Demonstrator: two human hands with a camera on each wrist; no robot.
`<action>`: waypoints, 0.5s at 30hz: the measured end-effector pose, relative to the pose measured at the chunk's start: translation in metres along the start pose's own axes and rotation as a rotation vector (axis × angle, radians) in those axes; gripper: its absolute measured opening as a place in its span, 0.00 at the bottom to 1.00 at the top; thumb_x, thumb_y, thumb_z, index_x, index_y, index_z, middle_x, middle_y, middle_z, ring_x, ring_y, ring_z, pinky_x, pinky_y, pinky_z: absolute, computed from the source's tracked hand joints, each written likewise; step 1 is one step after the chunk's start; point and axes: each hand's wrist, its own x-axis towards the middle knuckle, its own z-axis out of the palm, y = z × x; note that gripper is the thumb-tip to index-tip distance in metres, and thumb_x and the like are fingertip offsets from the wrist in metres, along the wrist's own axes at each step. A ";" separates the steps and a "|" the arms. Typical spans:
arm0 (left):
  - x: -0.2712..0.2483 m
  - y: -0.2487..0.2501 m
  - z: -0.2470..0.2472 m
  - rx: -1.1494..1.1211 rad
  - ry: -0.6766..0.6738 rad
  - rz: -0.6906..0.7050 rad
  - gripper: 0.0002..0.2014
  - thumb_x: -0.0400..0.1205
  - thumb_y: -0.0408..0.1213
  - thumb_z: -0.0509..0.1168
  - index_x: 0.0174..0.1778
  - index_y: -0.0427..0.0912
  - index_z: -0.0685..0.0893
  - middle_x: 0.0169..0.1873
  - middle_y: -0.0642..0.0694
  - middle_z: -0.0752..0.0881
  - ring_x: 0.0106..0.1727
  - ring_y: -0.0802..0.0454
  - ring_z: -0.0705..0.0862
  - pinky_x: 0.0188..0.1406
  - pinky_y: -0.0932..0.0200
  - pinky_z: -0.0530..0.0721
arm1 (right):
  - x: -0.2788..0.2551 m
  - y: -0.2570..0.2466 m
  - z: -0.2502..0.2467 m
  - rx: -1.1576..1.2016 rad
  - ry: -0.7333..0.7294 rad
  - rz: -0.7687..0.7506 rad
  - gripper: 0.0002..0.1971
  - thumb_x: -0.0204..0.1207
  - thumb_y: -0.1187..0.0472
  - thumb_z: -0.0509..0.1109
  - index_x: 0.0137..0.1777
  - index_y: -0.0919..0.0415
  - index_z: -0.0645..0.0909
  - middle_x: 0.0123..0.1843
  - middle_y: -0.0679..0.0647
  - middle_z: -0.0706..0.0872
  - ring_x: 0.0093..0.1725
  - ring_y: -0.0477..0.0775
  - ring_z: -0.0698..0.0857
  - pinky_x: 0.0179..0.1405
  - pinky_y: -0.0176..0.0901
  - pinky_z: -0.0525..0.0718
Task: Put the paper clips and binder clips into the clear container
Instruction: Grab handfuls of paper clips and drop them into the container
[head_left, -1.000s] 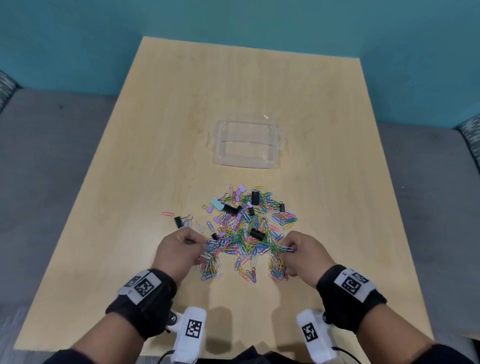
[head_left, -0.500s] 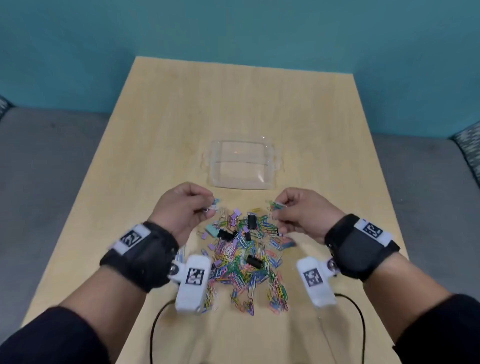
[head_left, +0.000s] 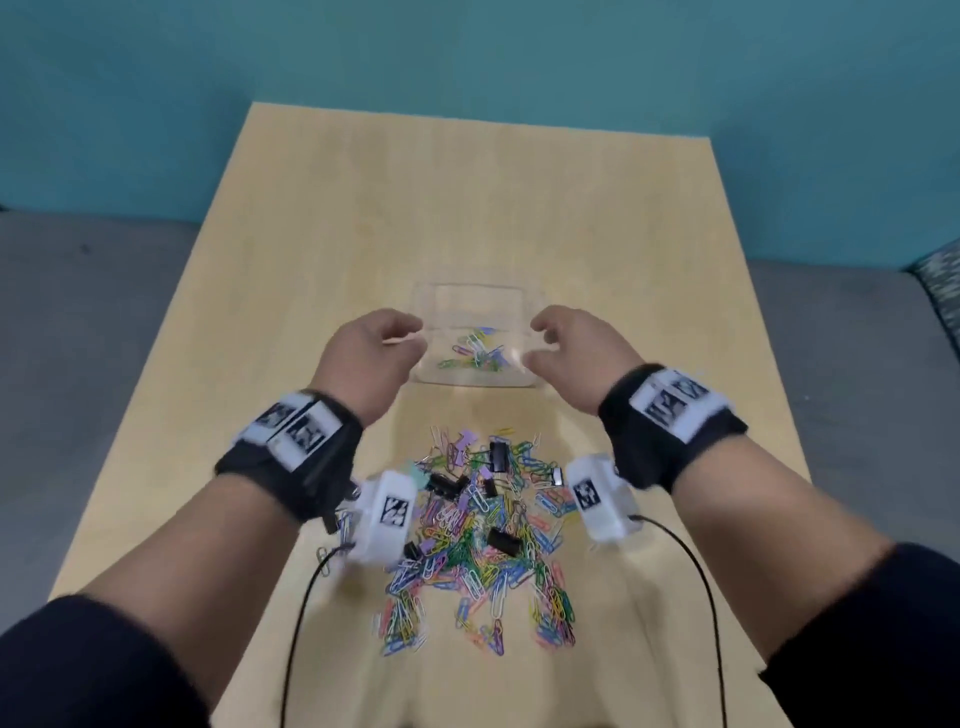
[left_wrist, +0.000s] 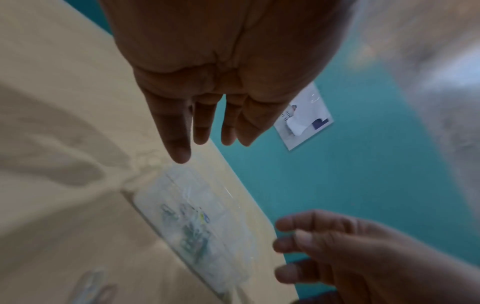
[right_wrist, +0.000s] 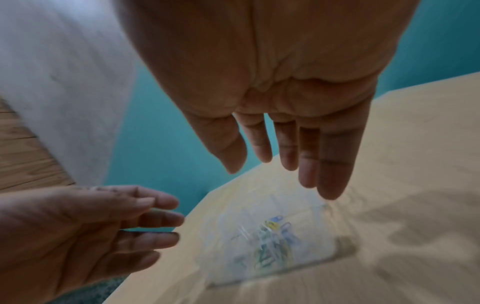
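The clear container (head_left: 475, 296) sits mid-table with a small heap of coloured paper clips (head_left: 478, 356) inside; it shows blurred in the left wrist view (left_wrist: 192, 226) and the right wrist view (right_wrist: 270, 238). My left hand (head_left: 382, 343) hovers at its left rim and my right hand (head_left: 563, 338) at its right rim. Both hands have straight, spread fingers and hold nothing, as the left wrist view (left_wrist: 207, 127) and right wrist view (right_wrist: 293, 156) show. A large pile of paper clips (head_left: 467, 551) with black binder clips (head_left: 498, 457) lies nearer me.
The wooden table (head_left: 467, 197) is bare beyond the container and ends at a teal wall (head_left: 467, 62). Grey floor (head_left: 88, 322) flanks both sides. Black cables (head_left: 296, 634) trail from the wrist cameras across the near table.
Both hands rose from the pile with pinched clips, moved forward over the container and opened. Clips now lie inside the container, which held none before.
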 end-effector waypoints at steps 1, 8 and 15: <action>-0.016 -0.011 -0.012 0.058 0.022 0.022 0.09 0.78 0.35 0.68 0.54 0.46 0.87 0.44 0.51 0.86 0.43 0.48 0.86 0.51 0.53 0.85 | -0.019 0.011 0.005 -0.011 0.020 -0.023 0.21 0.77 0.54 0.68 0.69 0.57 0.76 0.63 0.57 0.81 0.57 0.58 0.82 0.54 0.46 0.78; -0.153 -0.127 -0.057 0.574 0.027 0.066 0.14 0.75 0.34 0.64 0.55 0.40 0.86 0.55 0.42 0.84 0.57 0.42 0.82 0.59 0.57 0.75 | -0.171 0.082 0.093 -0.259 -0.089 -0.255 0.21 0.70 0.56 0.67 0.64 0.56 0.76 0.60 0.54 0.80 0.59 0.59 0.81 0.57 0.50 0.82; -0.207 -0.155 -0.028 0.896 -0.169 0.299 0.23 0.78 0.43 0.54 0.64 0.34 0.78 0.63 0.35 0.80 0.67 0.38 0.71 0.69 0.52 0.65 | -0.221 0.083 0.152 -0.437 -0.142 -0.258 0.35 0.61 0.51 0.70 0.71 0.62 0.74 0.68 0.60 0.79 0.68 0.67 0.78 0.62 0.60 0.82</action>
